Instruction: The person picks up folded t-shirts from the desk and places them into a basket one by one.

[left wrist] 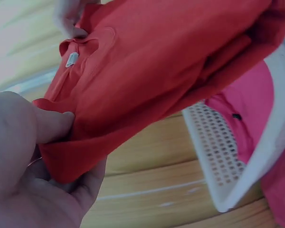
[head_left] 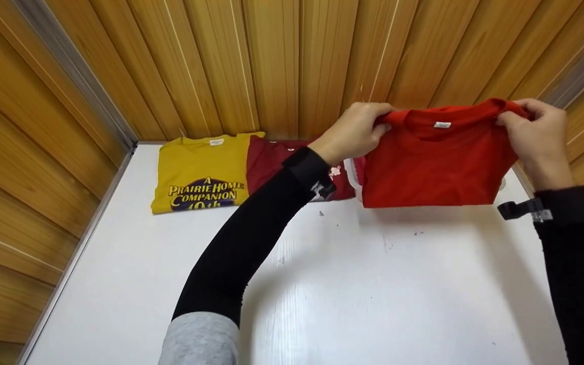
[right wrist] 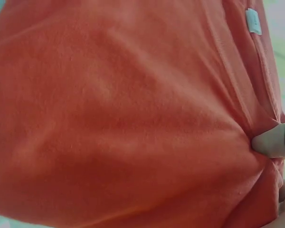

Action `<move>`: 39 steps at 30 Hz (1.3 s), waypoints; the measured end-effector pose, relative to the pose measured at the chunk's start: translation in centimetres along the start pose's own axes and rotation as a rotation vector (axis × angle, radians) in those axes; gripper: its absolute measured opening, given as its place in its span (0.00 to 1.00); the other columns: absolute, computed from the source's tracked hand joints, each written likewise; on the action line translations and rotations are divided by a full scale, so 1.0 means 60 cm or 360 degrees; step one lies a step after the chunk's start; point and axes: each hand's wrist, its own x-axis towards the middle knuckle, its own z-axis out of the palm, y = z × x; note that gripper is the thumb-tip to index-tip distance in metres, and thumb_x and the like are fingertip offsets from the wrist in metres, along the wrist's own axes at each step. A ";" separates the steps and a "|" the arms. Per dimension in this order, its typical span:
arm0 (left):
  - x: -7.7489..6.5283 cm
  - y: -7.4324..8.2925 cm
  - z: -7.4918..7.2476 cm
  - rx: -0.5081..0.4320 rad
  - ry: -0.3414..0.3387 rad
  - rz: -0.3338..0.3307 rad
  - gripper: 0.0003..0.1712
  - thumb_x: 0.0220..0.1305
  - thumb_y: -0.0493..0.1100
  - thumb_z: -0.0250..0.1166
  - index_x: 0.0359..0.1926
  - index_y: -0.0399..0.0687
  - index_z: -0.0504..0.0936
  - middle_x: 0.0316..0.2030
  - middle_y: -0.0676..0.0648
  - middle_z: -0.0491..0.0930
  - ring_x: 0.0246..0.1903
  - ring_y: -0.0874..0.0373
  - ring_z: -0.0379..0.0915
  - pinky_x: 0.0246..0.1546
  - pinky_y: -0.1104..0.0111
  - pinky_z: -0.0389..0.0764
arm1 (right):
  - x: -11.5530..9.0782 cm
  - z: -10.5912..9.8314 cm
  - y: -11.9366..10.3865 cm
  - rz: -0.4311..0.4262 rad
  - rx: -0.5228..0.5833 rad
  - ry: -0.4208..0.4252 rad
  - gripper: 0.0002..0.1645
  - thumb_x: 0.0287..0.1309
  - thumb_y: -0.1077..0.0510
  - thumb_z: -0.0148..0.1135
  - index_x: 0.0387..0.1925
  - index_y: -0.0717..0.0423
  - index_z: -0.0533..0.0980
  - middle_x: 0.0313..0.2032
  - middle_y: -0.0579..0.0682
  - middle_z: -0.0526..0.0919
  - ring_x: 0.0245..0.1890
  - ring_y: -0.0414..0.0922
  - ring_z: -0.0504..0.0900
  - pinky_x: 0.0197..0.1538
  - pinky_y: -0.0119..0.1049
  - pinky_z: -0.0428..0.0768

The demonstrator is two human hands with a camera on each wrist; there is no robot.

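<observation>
A folded red T-shirt (head_left: 434,172) hangs upright between my two hands, its neckline and white label at the top. My left hand (head_left: 355,132) pinches one shoulder corner, thumb in front and fingers behind, as the left wrist view shows. At the opposite shoulder my right hand (head_left: 545,134) pinches the cloth beside the collar. Behind the shirt stands a white plastic basket (left wrist: 206,152) with pink cloth (left wrist: 256,104) in it; in the head view the shirt hides most of the basket. Red fabric fills most of the right wrist view.
A folded yellow T-shirt (head_left: 201,170) with printed lettering lies at the back left of the white table (head_left: 322,294). Beside it lies a folded maroon T-shirt (head_left: 271,162), partly covered by my left forearm. Wood-panelled walls (head_left: 271,66) border the table.
</observation>
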 end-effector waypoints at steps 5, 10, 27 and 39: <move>0.035 -0.029 0.016 0.0066 0.0009 -0.0076 0.16 0.85 0.40 0.58 0.64 0.45 0.85 0.57 0.47 0.88 0.51 0.59 0.80 0.57 0.75 0.81 | 0.039 0.012 0.010 -0.0012 -0.0291 -0.0024 0.12 0.70 0.51 0.67 0.51 0.42 0.89 0.38 0.32 0.80 0.42 0.36 0.74 0.38 0.23 0.76; 0.050 -0.053 0.037 0.0163 0.0055 -0.0128 0.16 0.85 0.40 0.58 0.64 0.44 0.85 0.59 0.46 0.87 0.56 0.58 0.81 0.62 0.72 0.81 | 0.065 0.023 0.021 -0.0027 -0.0635 -0.0141 0.24 0.74 0.42 0.61 0.62 0.48 0.84 0.46 0.40 0.81 0.46 0.40 0.74 0.40 0.25 0.74; 0.044 -0.107 0.117 0.0252 0.0109 -0.0570 0.20 0.79 0.45 0.67 0.67 0.55 0.88 0.62 0.52 0.89 0.59 0.58 0.85 0.66 0.65 0.81 | 0.100 0.052 0.086 -0.0024 -0.1177 -0.0850 0.35 0.78 0.51 0.55 0.75 0.71 0.68 0.62 0.79 0.74 0.59 0.72 0.73 0.64 0.66 0.73; 0.045 -0.106 0.127 0.0511 0.0004 -0.0543 0.15 0.78 0.46 0.67 0.60 0.54 0.91 0.58 0.52 0.92 0.63 0.56 0.85 0.68 0.59 0.71 | 0.106 0.060 0.101 -0.0166 -0.1263 -0.0831 0.31 0.69 0.57 0.57 0.67 0.74 0.74 0.60 0.82 0.77 0.58 0.74 0.72 0.67 0.70 0.70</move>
